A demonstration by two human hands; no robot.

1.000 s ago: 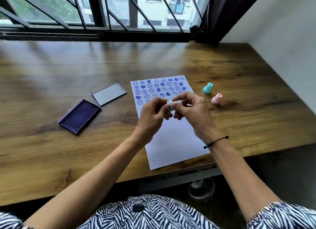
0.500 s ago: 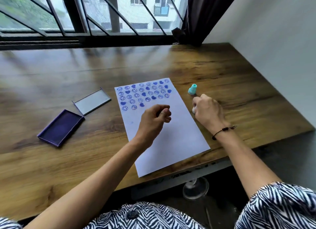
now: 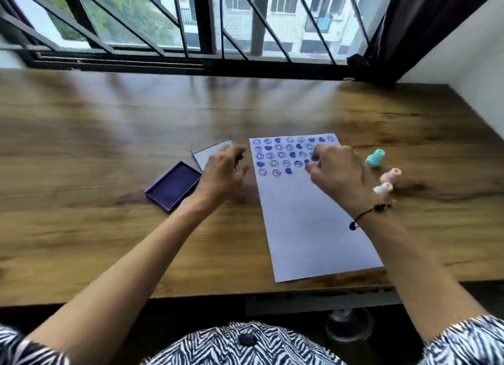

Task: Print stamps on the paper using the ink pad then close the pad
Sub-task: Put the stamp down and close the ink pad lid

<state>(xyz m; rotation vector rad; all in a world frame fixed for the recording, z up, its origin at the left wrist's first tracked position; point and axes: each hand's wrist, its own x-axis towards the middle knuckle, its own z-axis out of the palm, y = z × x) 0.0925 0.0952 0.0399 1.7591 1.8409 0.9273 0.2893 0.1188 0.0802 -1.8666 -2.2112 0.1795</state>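
A white paper (image 3: 308, 223) lies on the wooden table (image 3: 109, 228), with rows of blue smiley and heart prints across its top. Left of it sits the open purple ink pad (image 3: 174, 184), its grey lid (image 3: 203, 154) flat just behind. My left hand (image 3: 223, 173) hovers over the lid's near right corner with fingers bent and apart, holding nothing. My right hand (image 3: 338, 173) is above the paper's right edge, fingers curled under, with nothing visible in it. Right of the paper lie a teal stamp (image 3: 375, 158), a pink stamp (image 3: 391, 174) and a white stamp (image 3: 383, 188).
A barred window (image 3: 191, 23) runs along the table's far edge, with a dark curtain (image 3: 409, 32) in the right corner and a white wall (image 3: 480, 51) on the right side. The table's near edge is close to my body.
Both hands held the white stamp; my right hand set it down by the pink one and came back over the paper. My left hand moved left to the lid.
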